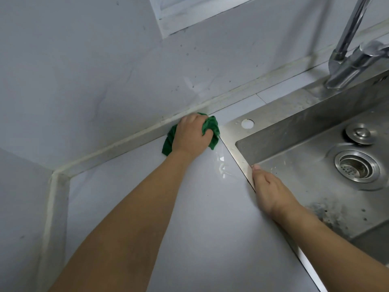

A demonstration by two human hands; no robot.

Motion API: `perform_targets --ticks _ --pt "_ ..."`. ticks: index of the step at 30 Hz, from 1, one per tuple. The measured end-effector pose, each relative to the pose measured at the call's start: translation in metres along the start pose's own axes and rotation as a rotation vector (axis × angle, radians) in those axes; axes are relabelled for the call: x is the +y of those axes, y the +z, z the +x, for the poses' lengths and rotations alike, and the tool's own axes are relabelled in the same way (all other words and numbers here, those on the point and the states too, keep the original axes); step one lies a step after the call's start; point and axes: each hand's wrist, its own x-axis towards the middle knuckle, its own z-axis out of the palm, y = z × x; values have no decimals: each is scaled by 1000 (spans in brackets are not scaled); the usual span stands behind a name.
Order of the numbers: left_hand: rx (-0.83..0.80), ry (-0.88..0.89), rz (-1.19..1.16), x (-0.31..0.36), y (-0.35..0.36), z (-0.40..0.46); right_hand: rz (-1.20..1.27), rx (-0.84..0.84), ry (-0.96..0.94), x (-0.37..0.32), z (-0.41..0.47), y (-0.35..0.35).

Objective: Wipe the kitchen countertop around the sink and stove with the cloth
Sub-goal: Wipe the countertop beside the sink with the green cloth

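A crumpled green cloth (211, 131) lies on the pale grey countertop (206, 218), pressed into the back corner where the wall strip meets the steel sink's rim (231, 127). My left hand (192, 133) is closed over the cloth, arm stretched forward. My right hand (267, 188) rests flat on the left edge of the sink, thumb on the rim, holding nothing. A small wet patch (222, 165) glints on the counter between both hands. No stove shows in this view.
The stainless sink basin (305, 165) fills the right side, with a drain strainer (356, 166), a round plug (360, 133) and a chrome tap (347, 60) behind. Grey tiled walls (94, 70) enclose the counter at the back and left, edged with a whitish sealing strip (117, 144).
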Motion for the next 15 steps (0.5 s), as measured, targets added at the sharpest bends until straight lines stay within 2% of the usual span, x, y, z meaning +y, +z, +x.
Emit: perform_targets --ticks 3,6,9,11,15 --pt "-46 56 -37 8 -4 -10 45 9 -3 1 -1 0" --pt "-117 286 -114 17 -6 -55 98 17 3 -1 -3 0" --pt "-185 487 -45 15 -8 -92 133 10 -32 0 0 0" --pt "-173 442 39 12 -9 -77 143 17 -48 1 1 0" --pt "-104 67 79 23 3 -34 152 43 -71 0 -1 -1"
